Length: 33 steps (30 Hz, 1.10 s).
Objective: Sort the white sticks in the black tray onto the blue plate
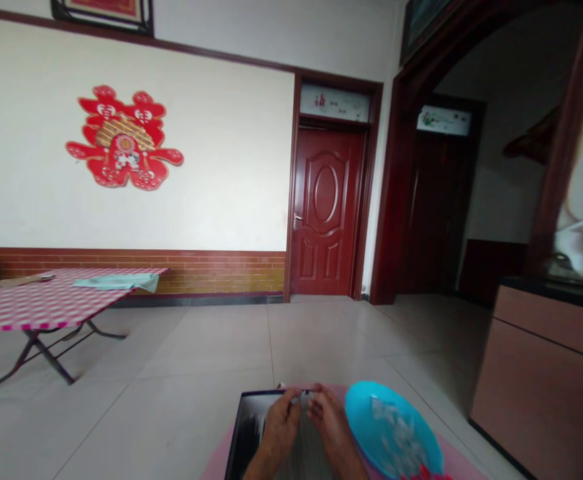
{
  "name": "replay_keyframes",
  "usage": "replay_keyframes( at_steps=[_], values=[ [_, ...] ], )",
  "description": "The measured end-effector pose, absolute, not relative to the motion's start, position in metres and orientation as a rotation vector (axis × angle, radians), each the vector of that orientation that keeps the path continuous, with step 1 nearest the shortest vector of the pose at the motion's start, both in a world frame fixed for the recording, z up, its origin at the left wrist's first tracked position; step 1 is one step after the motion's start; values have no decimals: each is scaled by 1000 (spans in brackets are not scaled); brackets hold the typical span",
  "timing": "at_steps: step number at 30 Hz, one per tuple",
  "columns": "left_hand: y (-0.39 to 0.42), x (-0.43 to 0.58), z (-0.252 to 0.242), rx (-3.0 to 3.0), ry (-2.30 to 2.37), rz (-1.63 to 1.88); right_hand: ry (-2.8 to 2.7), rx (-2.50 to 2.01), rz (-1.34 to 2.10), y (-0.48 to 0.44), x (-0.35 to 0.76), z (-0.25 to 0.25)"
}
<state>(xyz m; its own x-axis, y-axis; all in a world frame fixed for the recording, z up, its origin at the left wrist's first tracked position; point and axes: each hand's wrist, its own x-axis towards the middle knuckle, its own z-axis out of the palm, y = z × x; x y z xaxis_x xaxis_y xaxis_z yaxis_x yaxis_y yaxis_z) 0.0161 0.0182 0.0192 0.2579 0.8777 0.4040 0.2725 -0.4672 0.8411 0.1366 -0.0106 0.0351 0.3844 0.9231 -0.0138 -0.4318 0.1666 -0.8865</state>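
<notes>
My left hand [282,423] and my right hand [329,419] are close together at the bottom of the head view, fingertips pinched. Something small and pale shows at the left fingertips, too small to name, and what the right fingers hold is hidden. Both hands are over a shallow, dark-rimmed box [237,421], its inside partly covered by my arms. Thin dark strands or sticks [254,428] lie in its left part. Right of my right hand stands a bright blue plastic basin [360,410] with a heap of clear, whitish pieces [401,433] in it.
Box and basin rest on a pink round surface [216,463]. Something red [424,473] shows at the basin's lower edge. A folding table [26,303] with a checked cloth stands left, a brown cabinet [546,380] right. Tiled floor [211,340] leads to a red door [327,213].
</notes>
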Motion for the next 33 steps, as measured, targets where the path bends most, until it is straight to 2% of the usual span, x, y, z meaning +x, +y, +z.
replay_keyframes(
  at_steps=[8, 33],
  values=[
    [24, 12, 13, 2022, 927, 1198, -583, -987, 1046, -8, 140, 33],
    [11, 8, 36, 2137, 848, 1123, -567, -1097, 1029, -9, 138, 37]
  ],
)
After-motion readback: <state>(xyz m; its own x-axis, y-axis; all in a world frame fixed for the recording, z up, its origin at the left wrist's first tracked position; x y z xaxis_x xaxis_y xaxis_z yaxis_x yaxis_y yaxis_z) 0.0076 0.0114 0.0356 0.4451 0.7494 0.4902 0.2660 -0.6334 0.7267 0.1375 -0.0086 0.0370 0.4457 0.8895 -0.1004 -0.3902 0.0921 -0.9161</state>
